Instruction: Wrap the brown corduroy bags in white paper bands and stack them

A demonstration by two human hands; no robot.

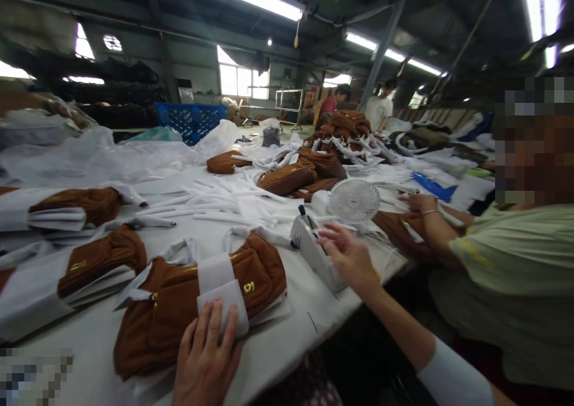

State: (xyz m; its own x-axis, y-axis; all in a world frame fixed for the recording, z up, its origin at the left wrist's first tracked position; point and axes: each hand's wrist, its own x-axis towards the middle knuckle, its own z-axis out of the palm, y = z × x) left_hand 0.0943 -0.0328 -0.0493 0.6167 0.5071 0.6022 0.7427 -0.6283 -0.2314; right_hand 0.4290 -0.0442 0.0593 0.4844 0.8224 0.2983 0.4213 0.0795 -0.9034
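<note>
A brown bag point(174, 316) with gold-coloured fittings lies on the table right before me, a white paper band point(217, 277) wrapped about its middle. My left hand point(207, 349) rests flat on the lower end of that band, fingers stretched out. To the right of the bag stands a pale tabletop dispenser point(314, 253), which looks like a tape dispenser. Over its top reaches my right hand point(347, 253), fingers apart and slightly bent, with nothing visible in them. Part of the dispenser is hidden behind this hand.
More paper-banded brown bags point(105, 256) lie at the left. White strips point(224, 203) and a pile of brown bags point(309, 167) are farther back. A small white fan point(354, 201) stands beyond the dispenser. At the right a co-worker point(515, 262) handles another brown bag point(399, 232).
</note>
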